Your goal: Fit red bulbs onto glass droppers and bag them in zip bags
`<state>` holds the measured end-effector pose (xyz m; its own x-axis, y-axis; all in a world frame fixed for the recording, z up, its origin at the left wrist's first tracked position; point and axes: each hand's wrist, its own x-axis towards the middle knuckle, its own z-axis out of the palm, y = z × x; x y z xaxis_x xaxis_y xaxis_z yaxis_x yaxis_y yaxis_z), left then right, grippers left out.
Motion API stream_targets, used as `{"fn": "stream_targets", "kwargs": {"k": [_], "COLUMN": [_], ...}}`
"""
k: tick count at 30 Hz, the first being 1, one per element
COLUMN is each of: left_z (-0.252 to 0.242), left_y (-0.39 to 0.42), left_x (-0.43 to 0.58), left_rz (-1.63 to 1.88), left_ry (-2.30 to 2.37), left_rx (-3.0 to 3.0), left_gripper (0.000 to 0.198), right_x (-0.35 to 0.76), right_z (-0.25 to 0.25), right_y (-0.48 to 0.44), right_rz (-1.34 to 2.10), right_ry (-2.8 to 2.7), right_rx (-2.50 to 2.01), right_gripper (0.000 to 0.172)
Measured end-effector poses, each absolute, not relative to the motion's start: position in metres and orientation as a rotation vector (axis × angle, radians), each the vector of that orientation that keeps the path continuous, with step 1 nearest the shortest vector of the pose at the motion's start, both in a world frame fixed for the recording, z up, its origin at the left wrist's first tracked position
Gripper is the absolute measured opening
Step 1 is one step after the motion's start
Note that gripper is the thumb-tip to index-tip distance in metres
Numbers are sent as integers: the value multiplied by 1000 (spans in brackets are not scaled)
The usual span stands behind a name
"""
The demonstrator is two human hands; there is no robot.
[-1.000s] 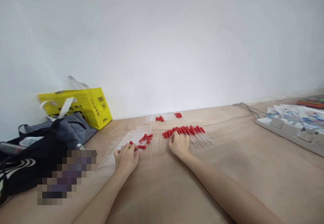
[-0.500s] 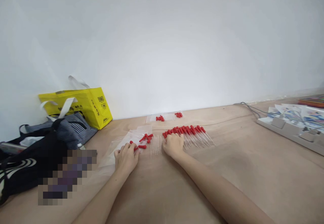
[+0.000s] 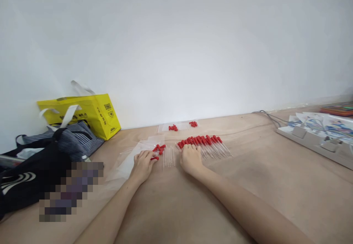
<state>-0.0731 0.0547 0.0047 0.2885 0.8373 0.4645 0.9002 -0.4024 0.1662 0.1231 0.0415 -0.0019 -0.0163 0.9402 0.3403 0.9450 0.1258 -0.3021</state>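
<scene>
A row of glass droppers with red rubber bulbs (image 3: 205,144) lies on the tan table. My right hand (image 3: 190,158) rests at the row's left end, fingers curled over the droppers there; what it holds is hidden. A few bare glass tubes (image 3: 168,156) lie between my hands. My left hand (image 3: 143,165) reaches over a clear plastic bag (image 3: 129,159), its fingertips touching a loose red bulb (image 3: 154,158). More loose red bulbs (image 3: 159,148) lie just beyond it.
Two small heaps of red bulbs (image 3: 173,128) sit on clear bags near the wall. A yellow bag (image 3: 91,113), a striped bag (image 3: 70,139) and a black bag (image 3: 30,178) crowd the left. A white power strip (image 3: 317,143) with papers lies right.
My left hand has slid forward and right toward the loose red bulbs. My right hand has shifted slightly left along the dropper row.
</scene>
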Motion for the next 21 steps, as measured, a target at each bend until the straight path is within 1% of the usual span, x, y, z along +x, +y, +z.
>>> {"fn": "stream_targets", "kwargs": {"k": [3,6,9,11,14,15,18,21], "left_z": [4,0,-6,-10,-14,-15,-15,-14], "left_y": [53,45,30,18,3,-1,-6,-7], "left_x": [-69,-57,-39,-25,-9,-5,1,2], "left_rz": [-884,-1068,-1372,-1467,-1520,-1555,-1670,-1748], "left_ry": [-1609,-1603,-1559,-1550,-1662,-1723,-1883,-1919], "left_rx": [-2449,-2447,-2591,-2790,-3023,-3058,-3079,-3055], "left_gripper": [9,18,23,19,6,4,9,11], "right_x": [155,190,216,224,224,222,214,207], "right_z": [-11,-24,-33,-33,-27,-25,-22,-23], "right_y": [27,10,-5,-14,-24,-26,-29,-29], "right_rz": [28,73,120,126,155,164,166,161], "right_ry": [-2015,-2086,-2083,-2104,-2168,-2182,-2203,-2208], "right_rx": [-1672,-1531,-1297,-1235,-1226,-1222,-1205,-1185], "right_gripper": [19,17,22,26,25,24,22,21]}}
